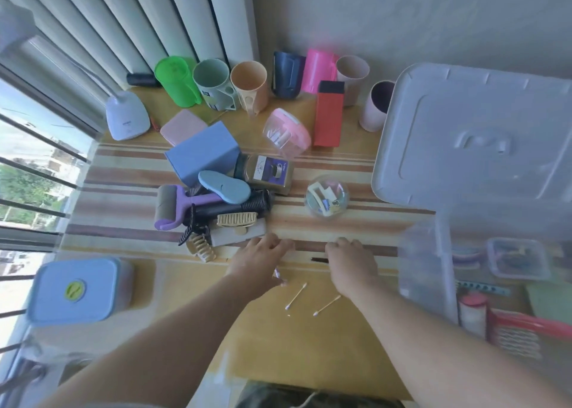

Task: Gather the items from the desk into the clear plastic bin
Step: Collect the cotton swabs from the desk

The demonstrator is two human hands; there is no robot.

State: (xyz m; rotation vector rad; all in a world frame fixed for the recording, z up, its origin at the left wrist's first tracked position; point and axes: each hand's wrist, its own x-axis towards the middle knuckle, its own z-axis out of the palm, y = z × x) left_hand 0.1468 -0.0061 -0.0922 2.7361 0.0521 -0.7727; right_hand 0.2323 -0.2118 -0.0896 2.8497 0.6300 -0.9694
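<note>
The clear plastic bin (428,271) stands at the right of the desk and holds a small clear box (517,259), a white bottle (472,314) and a red brush (523,330). My left hand (260,260) lies knuckles up at the striped mat's (123,191) near edge, and a pinkish cotton swab (277,274) pokes out under its thumb. My right hand (351,263) lies beside it, fingers bent down onto the mat; what it holds is hidden. Two loose cotton swabs (295,296) (326,305) lie just below my hands. A thin dark pin (318,259) lies between them.
A pile with a blue box (201,150), lint roller (173,206), hair clips (202,248) and a jar (269,172) sits ahead left. A clear ball of clips (326,198), cups (247,82) along the wall, the bin lid (476,135) and a blue-lidded container (77,290) are around.
</note>
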